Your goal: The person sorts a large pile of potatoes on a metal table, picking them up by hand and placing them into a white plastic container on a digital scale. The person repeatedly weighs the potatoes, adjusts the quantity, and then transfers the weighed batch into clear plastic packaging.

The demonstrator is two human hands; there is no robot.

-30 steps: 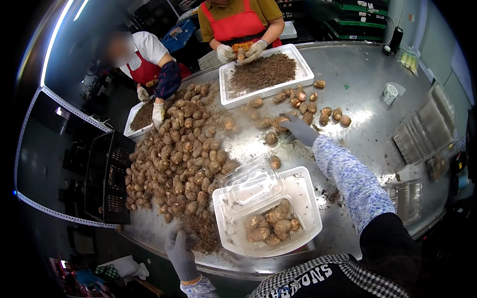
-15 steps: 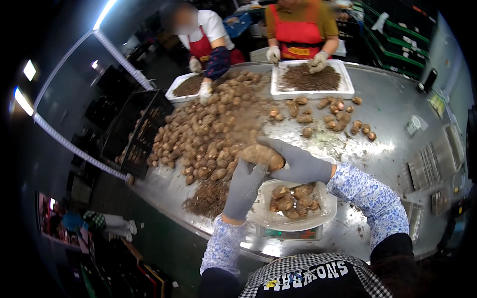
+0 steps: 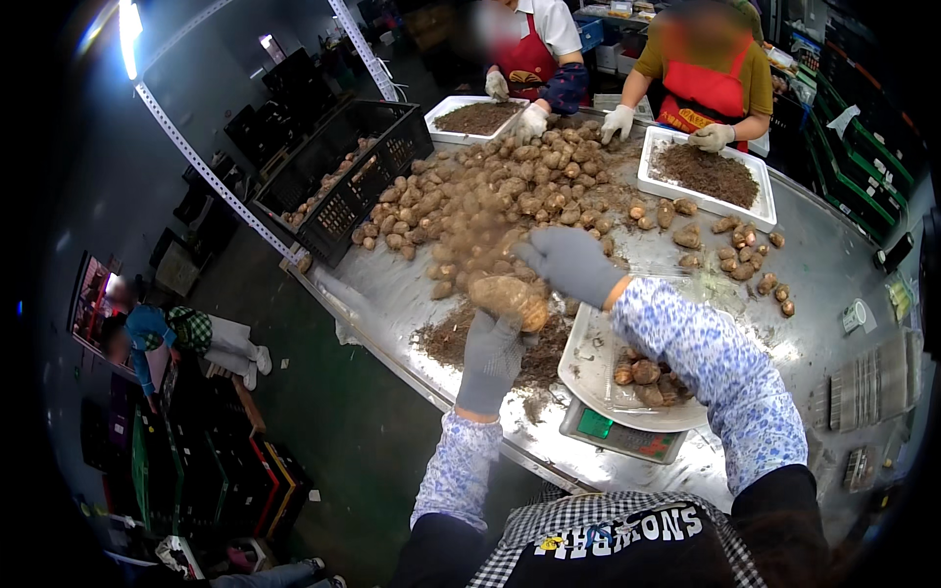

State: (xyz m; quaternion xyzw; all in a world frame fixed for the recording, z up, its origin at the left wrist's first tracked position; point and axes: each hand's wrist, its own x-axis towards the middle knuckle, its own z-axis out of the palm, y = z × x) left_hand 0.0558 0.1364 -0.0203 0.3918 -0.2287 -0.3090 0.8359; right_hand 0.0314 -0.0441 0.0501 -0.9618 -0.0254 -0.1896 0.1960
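My left hand (image 3: 492, 365), in a grey glove, is closed around the underside of a large brown taro (image 3: 510, 301). My right hand (image 3: 570, 265), also gloved in grey, is just beyond this taro, apart from it, over the edge of the heap of taros (image 3: 534, 181). Its fingers point left and are partly hidden and blurred by dust, so their grip is unclear. Below my right forearm, several smaller taros (image 3: 647, 377) lie in a white tray (image 3: 598, 390) lined with clear film. The tray rests on a scale (image 3: 627, 438) with a green display.
Two co-workers in red aprons stand across the metal table, with white trays of brown debris (image 3: 711, 174) (image 3: 480, 118). A black crate (image 3: 368, 191) stands at the left edge. Loose taros (image 3: 742, 257), a white cup (image 3: 855, 316) and clear plastic boxes (image 3: 872, 387) lie to the right.
My right hand has come off the large taro and moved up beyond it, while my left still holds it. The view has swung left, so the table appears shifted right.
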